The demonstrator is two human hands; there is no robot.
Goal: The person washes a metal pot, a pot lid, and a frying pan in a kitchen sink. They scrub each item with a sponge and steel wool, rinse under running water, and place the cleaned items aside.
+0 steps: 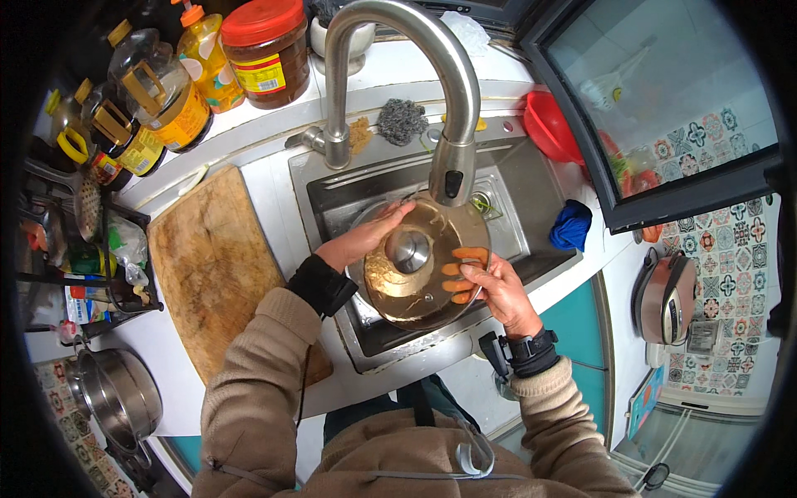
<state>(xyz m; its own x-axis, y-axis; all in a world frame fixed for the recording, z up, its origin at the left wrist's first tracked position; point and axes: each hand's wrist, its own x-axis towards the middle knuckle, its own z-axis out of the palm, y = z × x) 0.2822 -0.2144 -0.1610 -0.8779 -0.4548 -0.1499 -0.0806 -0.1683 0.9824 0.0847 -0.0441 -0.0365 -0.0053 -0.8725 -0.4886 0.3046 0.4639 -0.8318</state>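
A round see-through glass pot lid [415,303] with a metal knob [408,251] is held over the sink [531,249], knob side up. My right hand [504,292] grips its right rim, thumb on top; the fingers show through the glass from underneath. My left hand [369,236] lies flat across the lid's upper left part, fingers stretched out. Directly above the lid hangs the tap's spray head [452,170]. Whether water is running from it, I cannot make out. Some green scraps [481,202] lie at the sink's drain.
A wooden cutting board [212,266] lies left of the sink. Bottles [170,91] and a red-lidded jar [264,58] line the back left. A steel wool scrubber [402,122] sits behind the sink. A red basin [548,129], blue cloth [571,225] and open window [664,108] are at the right.
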